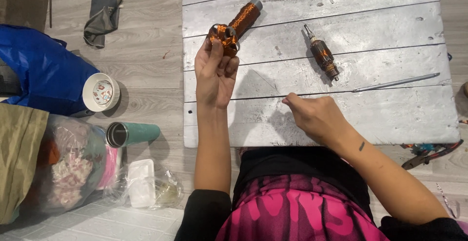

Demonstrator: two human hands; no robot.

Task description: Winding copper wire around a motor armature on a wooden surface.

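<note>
Upper centre of the frame, over a silver-painted plank board (390, 119) on grey wood flooring (141, 70), the left hand (214, 72) clasped a copper wire coil (225, 34); the right hand (317, 116) was pinched shut, contents unclear, below a motor armature (322, 54).

A makeshift home repair spot: grey wooden floor (146, 75), worn silver board (341, 114), motor rotor (321, 53) upper right, bags (44, 70) left.

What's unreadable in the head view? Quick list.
- Right hand: fingertips pinched, anything between them too thin to see.
- Left hand: its grip on the copper wire coil bundle is hidden by the fingers; how the bundle joins the copper-wound spool is unclear.
- Red-handled pliers: partly cut off by the grey wooden board.
- Blue bag: contents hidden.
</note>
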